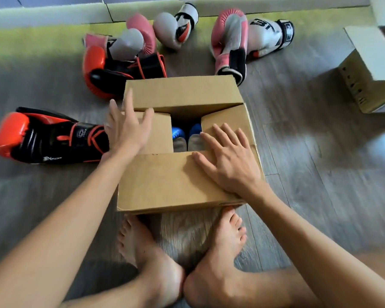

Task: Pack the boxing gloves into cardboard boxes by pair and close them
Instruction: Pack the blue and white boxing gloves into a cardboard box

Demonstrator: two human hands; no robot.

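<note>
Bare feet (220,263): closest to the head camera, heels together on the floor, toes pointing at the box; the right foot's toes reach its near lower edge.
Floor (309,152): grey wood planks.
Cardboard box (165,183): stands just beyond the feet, all four flaps folded inward, with a gap left in the middle.
Blue gloves (178,133): a pair lying inside the box, side by side, seen through the gap with grey parts nearer the camera.
Left hand (127,130): released, fingers straight and spread, lying on the left side flap with the fingertips toward the far flap; it grasps nothing.
Right hand (229,158): also released, laid flat with fingers spread across the near flap and the right side flap.
Orange and black glove (42,138): on the floor left of the box, its cuff just beside the left wrist.
Second orange and black glove (111,70): at the box's far left corner.
Pink and grey glove (133,38): piled on that second one.
Other pink and grey glove (230,43): beyond the far right corner.
Grey and white glove (173,25): farther back, between the pink ones.
White lettered glove (269,36): touching the right-hand pink glove.
Open carton (369,70): well apart, at the right edge.
</note>
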